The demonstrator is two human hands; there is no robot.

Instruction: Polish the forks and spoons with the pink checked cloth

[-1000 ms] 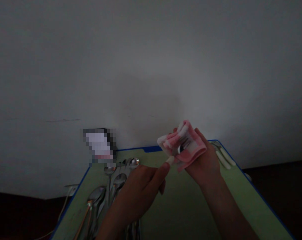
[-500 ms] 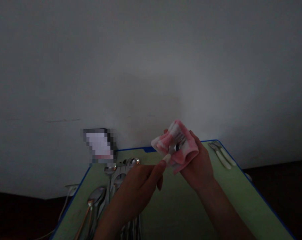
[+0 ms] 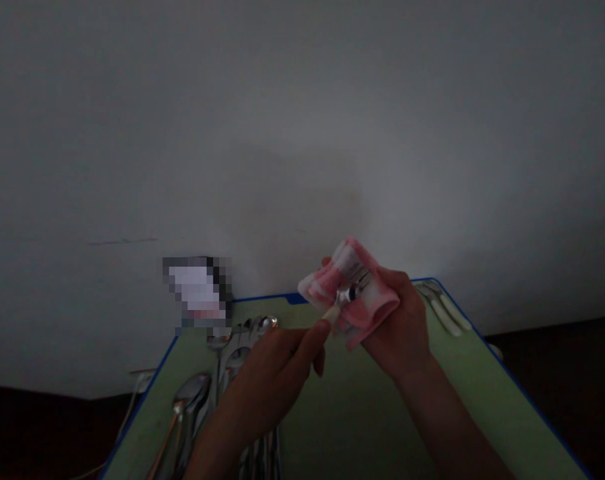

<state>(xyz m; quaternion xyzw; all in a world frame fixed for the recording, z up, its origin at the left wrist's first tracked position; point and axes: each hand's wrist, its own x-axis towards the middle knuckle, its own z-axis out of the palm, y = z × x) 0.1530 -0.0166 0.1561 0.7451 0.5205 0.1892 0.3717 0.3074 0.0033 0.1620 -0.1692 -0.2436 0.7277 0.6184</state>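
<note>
My left hand (image 3: 285, 370) is closed around the pale handle of a fork (image 3: 346, 295), held at a slant above the table. The fork's metal head lies against a pink and white cloth (image 3: 375, 300), its tines pointing up to the right. My right hand (image 3: 407, 323) is wrapped round the cloth from behind and the right, so most of its fingers are hidden. One fingertip shows past the cloth's upper left side.
Several metal spoons (image 3: 195, 387) and other cutlery lie at the left of the green table (image 3: 357, 420). Two pale-handled forks (image 3: 445, 310) lie at the far right corner. A blurred-out object (image 3: 197, 290) stands at the back left against the wall (image 3: 302, 133).
More of the fork's head and tines now shows over the cloth. Both hands keep their grips and have hardly moved; the view has shifted slightly.
</note>
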